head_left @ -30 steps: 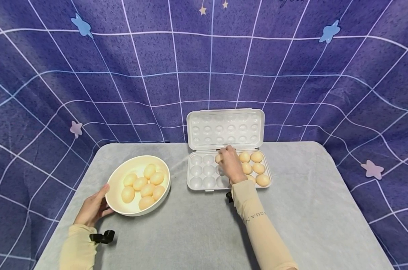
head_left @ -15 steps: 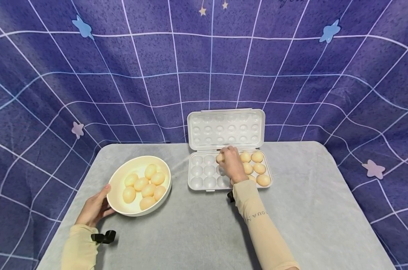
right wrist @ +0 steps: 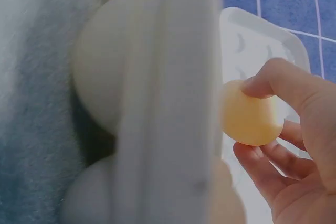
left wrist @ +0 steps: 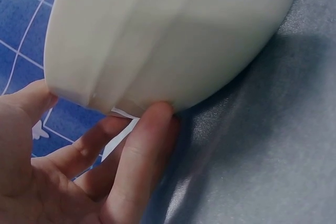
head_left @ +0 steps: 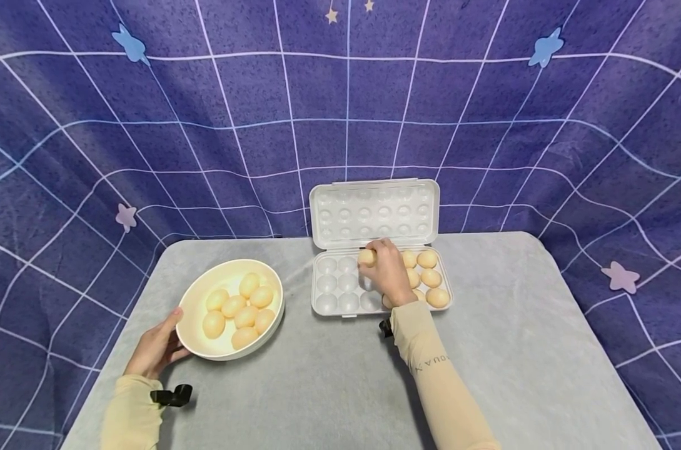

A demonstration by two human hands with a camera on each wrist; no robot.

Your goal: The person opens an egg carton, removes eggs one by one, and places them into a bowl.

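Note:
In the head view, my right hand [head_left: 388, 272] is over the back row of a white egg carton [head_left: 315, 312] with its hinged lid raised. It pinches an egg [right wrist: 252, 115] between thumb and fingers, as the right wrist view shows. Pale brown eggs [head_left: 431, 278] fill cups at the carton's right end, partly hidden by the hand; cups on the left hold none. At the left, my left hand [head_left: 153, 347] grips the side of a cream bowl [head_left: 191, 300], thumb at the rim and fingertips against the outer wall [left wrist: 157, 35]. Several eggs [head_left: 234, 306] lie in the bowl.
A grey cloth-covered table [head_left: 329, 387] carries the bowl and carton. The upright carton lid [head_left: 375, 215] stands at the table's back edge. Behind it hangs a blue-purple curtain [head_left: 295, 144] with grid lines and stars. A black strap mount sits on each wrist.
My right hand has shifted slightly, and the egg in its fingers shows more fully, a little higher over the back row. The left hand and bowl stay as they were.

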